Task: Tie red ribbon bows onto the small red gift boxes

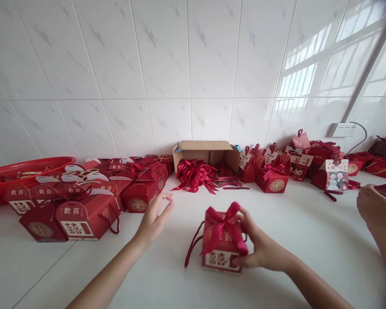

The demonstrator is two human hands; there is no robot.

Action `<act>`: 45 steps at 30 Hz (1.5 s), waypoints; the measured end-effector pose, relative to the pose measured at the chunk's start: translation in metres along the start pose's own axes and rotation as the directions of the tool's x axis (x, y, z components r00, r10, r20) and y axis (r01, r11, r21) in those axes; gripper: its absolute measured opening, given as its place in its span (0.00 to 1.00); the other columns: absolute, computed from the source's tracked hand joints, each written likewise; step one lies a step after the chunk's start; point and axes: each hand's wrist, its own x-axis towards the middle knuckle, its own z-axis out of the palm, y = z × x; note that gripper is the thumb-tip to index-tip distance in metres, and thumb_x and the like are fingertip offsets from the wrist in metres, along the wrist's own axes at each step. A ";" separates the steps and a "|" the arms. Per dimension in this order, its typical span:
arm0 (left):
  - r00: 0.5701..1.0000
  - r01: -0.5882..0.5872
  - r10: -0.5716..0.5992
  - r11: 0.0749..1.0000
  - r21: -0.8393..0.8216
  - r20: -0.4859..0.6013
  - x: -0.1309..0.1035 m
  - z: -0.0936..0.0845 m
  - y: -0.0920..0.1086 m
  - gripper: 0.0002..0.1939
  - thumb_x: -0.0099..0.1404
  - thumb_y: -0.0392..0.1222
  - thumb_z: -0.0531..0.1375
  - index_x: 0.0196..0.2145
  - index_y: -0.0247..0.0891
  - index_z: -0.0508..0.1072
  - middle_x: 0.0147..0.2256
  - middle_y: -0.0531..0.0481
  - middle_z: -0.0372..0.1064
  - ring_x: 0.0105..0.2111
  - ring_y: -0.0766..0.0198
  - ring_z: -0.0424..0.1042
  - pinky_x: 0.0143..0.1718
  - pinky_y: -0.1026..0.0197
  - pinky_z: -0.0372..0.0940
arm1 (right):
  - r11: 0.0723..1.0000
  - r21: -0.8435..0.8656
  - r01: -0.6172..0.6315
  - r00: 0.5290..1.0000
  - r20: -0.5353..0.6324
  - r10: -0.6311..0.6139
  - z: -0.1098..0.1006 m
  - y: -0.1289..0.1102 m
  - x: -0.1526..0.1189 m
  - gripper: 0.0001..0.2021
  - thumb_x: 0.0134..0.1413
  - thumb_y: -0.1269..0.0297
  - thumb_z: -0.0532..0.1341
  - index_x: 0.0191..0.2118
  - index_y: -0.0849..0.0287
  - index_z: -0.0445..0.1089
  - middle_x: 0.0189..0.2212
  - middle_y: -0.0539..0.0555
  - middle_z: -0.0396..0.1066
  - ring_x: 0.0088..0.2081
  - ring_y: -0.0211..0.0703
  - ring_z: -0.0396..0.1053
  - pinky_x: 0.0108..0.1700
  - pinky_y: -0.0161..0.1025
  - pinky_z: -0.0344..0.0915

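Red box (pixel 224 241) is held by right hand (pixel 262 249), left hand (pixel 152 221) half-open.

1. Wall (pixel 167 56): large glossy white tiles with grey veining; straight joints between them;
2. Window reflection (pixel 304 73): bright, barred, on the tiles at upper right;
3. Power socket (pixel 342 129): white, at right; a dark cable (pixel 366 134) curves beside it;
4. Tabletop (pixel 167 274): smooth, white; a thin seam (pixel 45 274) crosses its left part.

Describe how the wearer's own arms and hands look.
The left hand and right hand are ungloved, with no ring that I can make out. The left forearm and right forearm are bare: no sleeve, watch or bracelet shows.
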 end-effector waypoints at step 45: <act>0.870 0.110 0.142 0.877 -0.468 0.471 -0.002 0.008 -0.063 0.55 0.56 0.49 0.62 0.61 0.54 0.20 0.61 0.37 0.39 0.54 0.44 0.59 0.49 0.43 0.62 | 0.430 -0.786 -0.445 0.851 -0.221 0.477 -0.055 -0.010 0.135 0.12 0.53 0.61 0.60 0.41 0.60 0.72 0.41 0.58 0.73 0.44 0.53 0.69 0.44 0.43 0.65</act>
